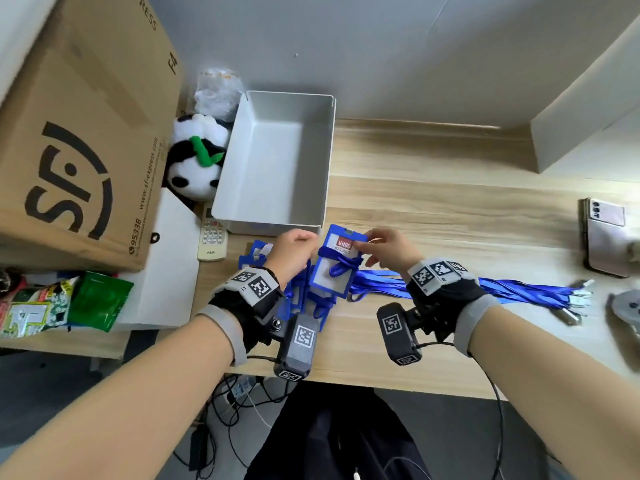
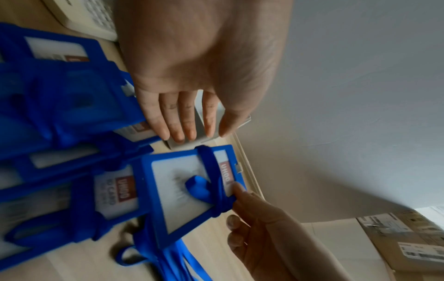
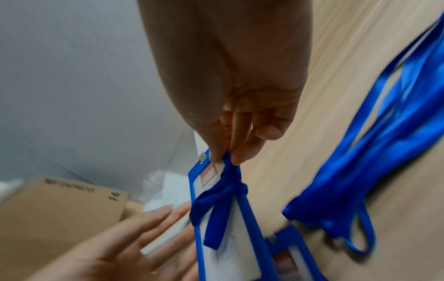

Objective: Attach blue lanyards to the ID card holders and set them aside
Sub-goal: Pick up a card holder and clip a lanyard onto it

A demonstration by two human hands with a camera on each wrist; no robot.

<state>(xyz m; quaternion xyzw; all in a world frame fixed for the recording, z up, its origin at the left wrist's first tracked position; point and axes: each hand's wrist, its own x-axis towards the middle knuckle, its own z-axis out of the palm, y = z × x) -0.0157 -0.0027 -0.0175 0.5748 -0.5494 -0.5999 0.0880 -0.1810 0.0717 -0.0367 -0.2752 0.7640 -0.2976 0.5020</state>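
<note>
A blue ID card holder [image 1: 323, 275] with a red-and-white insert is held tilted above the wooden desk. A blue lanyard [image 1: 341, 263] is wrapped and knotted round it. My right hand [image 1: 370, 244] pinches its top edge, together with the lanyard [image 3: 225, 190], between thumb and fingers [image 3: 216, 152]. My left hand [image 1: 304, 244] hovers just left of the holder [image 2: 182, 190] with its fingers [image 2: 190, 123] straight and nothing in it. More blue holders [image 1: 256, 252] lie heaped under my left wrist. A bundle of loose blue lanyards [image 1: 502, 289] stretches right along the desk.
An empty grey bin [image 1: 329, 161] stands just behind my hands. To the left are a large cardboard box [image 1: 69, 150], a panda toy [image 1: 194, 161], a remote [image 1: 213, 237], a white box [image 1: 166, 271] and snack bags [image 1: 52, 306]. A phone [image 1: 604, 244] lies far right.
</note>
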